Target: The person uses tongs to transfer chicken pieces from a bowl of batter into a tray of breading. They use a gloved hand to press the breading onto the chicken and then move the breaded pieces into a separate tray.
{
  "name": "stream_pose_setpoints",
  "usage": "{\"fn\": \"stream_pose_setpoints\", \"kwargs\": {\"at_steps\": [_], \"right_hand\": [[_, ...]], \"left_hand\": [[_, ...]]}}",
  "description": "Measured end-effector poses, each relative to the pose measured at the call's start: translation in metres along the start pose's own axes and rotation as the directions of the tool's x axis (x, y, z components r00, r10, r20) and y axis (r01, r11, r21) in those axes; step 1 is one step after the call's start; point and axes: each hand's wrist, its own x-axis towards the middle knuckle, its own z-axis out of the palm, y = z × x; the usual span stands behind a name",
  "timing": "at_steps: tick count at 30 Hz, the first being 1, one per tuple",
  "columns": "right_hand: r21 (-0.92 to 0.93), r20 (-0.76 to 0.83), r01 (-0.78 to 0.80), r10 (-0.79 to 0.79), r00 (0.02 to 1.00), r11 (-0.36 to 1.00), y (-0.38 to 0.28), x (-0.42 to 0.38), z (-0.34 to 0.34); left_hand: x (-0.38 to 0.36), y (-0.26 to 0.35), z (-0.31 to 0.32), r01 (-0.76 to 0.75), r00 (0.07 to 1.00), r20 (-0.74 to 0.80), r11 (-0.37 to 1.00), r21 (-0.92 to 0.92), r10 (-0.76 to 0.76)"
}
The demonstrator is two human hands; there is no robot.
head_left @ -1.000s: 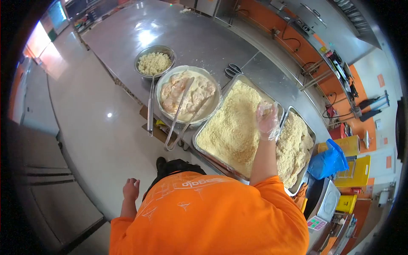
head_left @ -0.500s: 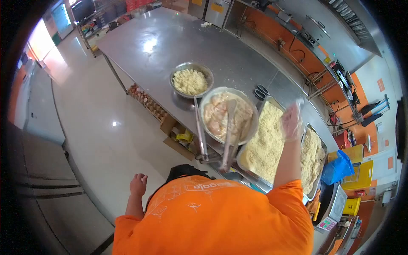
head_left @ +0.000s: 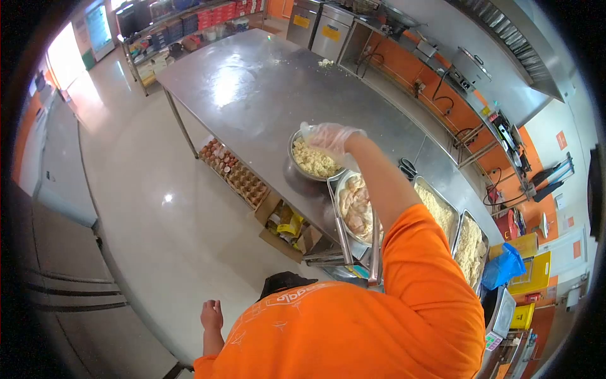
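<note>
My right hand (head_left: 331, 137), in a clear plastic glove, reaches across the far rim of a metal bowl (head_left: 293, 167) of pale yellow crumbs (head_left: 314, 159). Its fingers stretch out to the left, with the fingertips right at the rim. My forearm crosses over a second bowl of raw meat pieces in pale liquid (head_left: 356, 208), hiding its right part. The handles of metal tongs (head_left: 341, 230) rest by that bowl's near side. Low at my left side, away from the table, hangs my bare left hand (head_left: 212, 314), its fingers loosely bent and holding nothing.
Right of the meat bowl stand a tray of crumbs (head_left: 437, 208) and another tray with crumb-coated pieces (head_left: 470, 249). Black-handled scissors (head_left: 408, 168) lie on the steel table (head_left: 252, 95). Egg trays (head_left: 233, 174) and a cardboard box (head_left: 278, 243) sit underneath. A blue plastic bag (head_left: 505, 266) is at far right.
My right hand has swung left from above the trays to the crumb bowl. My left hand still hangs at my side. The whole view has shifted.
</note>
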Motion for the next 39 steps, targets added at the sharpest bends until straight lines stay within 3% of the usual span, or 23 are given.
{"fn": "stream_pose_setpoints", "kwargs": {"at_steps": [2, 3, 4, 8, 9, 10, 11, 12, 13, 15, 17, 18, 20, 22, 23, 25, 26, 27, 29, 33, 35, 37, 39], "right_hand": [[-0.02, 0.019, -0.045, 0.046, 0.999, 0.999, -0.029, -0.033, -0.025], [-0.044, 0.016, -0.053, 0.054, 0.998, 0.998, -0.039, -0.049, -0.035], [-0.097, -0.012, -0.034, 0.033, 0.999, 0.995, -0.042, -0.065, -0.042], [-0.021, -0.182, 0.122, -0.124, 0.975, 0.992, 0.045, -0.069, -0.04], [0.744, -0.202, 0.095, 0.088, 0.975, 0.661, 0.067, -0.086, -0.033], [0.857, -0.187, 0.127, 0.071, 0.98, 0.5, 0.093, -0.111, -0.033], [0.934, -0.184, 0.16, 0.047, 0.982, 0.32, 0.114, -0.135, -0.033], [0.919, -0.289, 0.206, 0.22, 0.932, 0.336, 0.107, -0.175, -0.033], [0.901, -0.381, 0.243, 0.384, 0.841, 0.36, 0.095, -0.219, -0.028], [0.813, -0.555, 0.243, 0.581, 0.595, 0.529, 0.117, -0.275, 0.001], [0.964, -0.235, 0.243, 0.777, 0.583, 0.11, 0.172, -0.315, 0.044], [0.93, -0.285, -0.022, 0.762, 0.582, 0.366, 0.193, -0.33, 0.075], [0.511, -0.332, -0.52, 0.715, 0.616, 0.685, 0.223, -0.352, 0.129], [0.542, -0.534, -0.446, 0.701, 0.473, 0.713, 0.234, -0.361, 0.149], [0.548, -0.616, -0.413, 0.685, 0.389, 0.728, 0.233, -0.364, 0.159], [0.849, -0.527, 0.05, 0.834, 0.16, 0.527, 0.199, -0.359, 0.149], [0.879, -0.443, 0.26, 0.886, 0.134, 0.4, 0.188, -0.353, 0.15], [0.843, -0.354, 0.467, 0.929, 0.106, 0.268, 0.177, -0.348, 0.151], [0.692, -0.242, 0.722, 0.949, 0.204, 0.021, 0.171, -0.342, 0.148], [0.676, -0.349, 0.736, 0.894, 0.281, 0.033, 0.136, -0.362, 0.135], [0.735, -0.289, 0.678, 0.894, 0.341, -0.021, 0.136, -0.373, 0.139], [0.82, -0.429, 0.527, 0.849, 0.309, 0.222, 0.159, -0.373, 0.161], [0.783, -0.545, 0.521, 0.779, 0.311, 0.34, 0.171, -0.376, 0.177]], "left_hand": [[-0.008, -0.018, 0.013, 0.041, 0.999, 0.023, 0.999, 0.024, -0.042], [0.004, -0.056, 0.038, -0.094, 0.991, 0.108, 0.992, 0.09, 0.084], [0.006, -0.07, 0.045, -0.116, 0.987, 0.128, 0.987, 0.111, 0.101], [0.023, -0.075, 0.04, -0.159, 0.982, 0.119, 0.984, 0.082, 0.149], [0.03, -0.07, 0.033, -0.163, 0.983, 0.096, 0.985, 0.054, 0.157], [0.039, -0.05, 0.021, -0.196, 0.98, 0.011, 0.977, -0.089, 0.198], [0.05, -0.018, 0.007, -0.239, 0.971, -0.078, 0.944, -0.229, 0.227], [0.059, 0.019, -0.009, -0.288, 0.956, -0.165, 0.887, -0.361, 0.243], [0.062, 0.059, -0.033, -0.441, 0.896, -0.226, 0.823, -0.359, 0.382], [0.065, 0.135, -0.075, -0.683, 0.73, -0.319, 0.626, -0.377, 0.605], [0.063, 0.203, -0.105, -0.801, 0.581, -0.372, 0.427, -0.419, 0.724], [0.056, 0.236, -0.119, -0.829, 0.523, -0.385, 0.349, -0.437, 0.76], [0.032, 0.295, -0.144, -0.901, 0.295, -0.371, 0.126, -0.416, 0.881], [-0.007, 0.35, -0.161, -0.862, 0.044, -0.282, -0.106, -0.496, 0.958], [-0.028, 0.374, -0.162, -0.842, -0.06, -0.152, -0.131, -0.523, 0.987], [-0.076, 0.42, -0.157, -0.847, -0.243, 0.098, -0.162, -0.506, 0.965], [-0.1, 0.439, -0.149, -0.87, -0.309, 0.215, -0.183, -0.459, 0.927], [-0.12, 0.457, -0.133, -0.893, -0.351, 0.212, -0.259, -0.367, 0.912], [-0.151, 0.475, -0.097, -0.915, -0.39, 0.231, -0.345, -0.212, 0.892], [-0.175, 0.495, -0.038, -0.92, -0.389, 0.274, -0.389, -0.056, 0.88], [-0.185, 0.499, -0.029, -0.919, -0.39, 0.276, -0.389, -0.059, 0.878], [-0.197, 0.503, -0.028, -0.908, -0.412, 0.362, -0.407, -0.095, 0.836], [-0.209, 0.503, -0.02, -0.897, -0.441, 0.421, -0.385, -0.215, 0.792]]}}
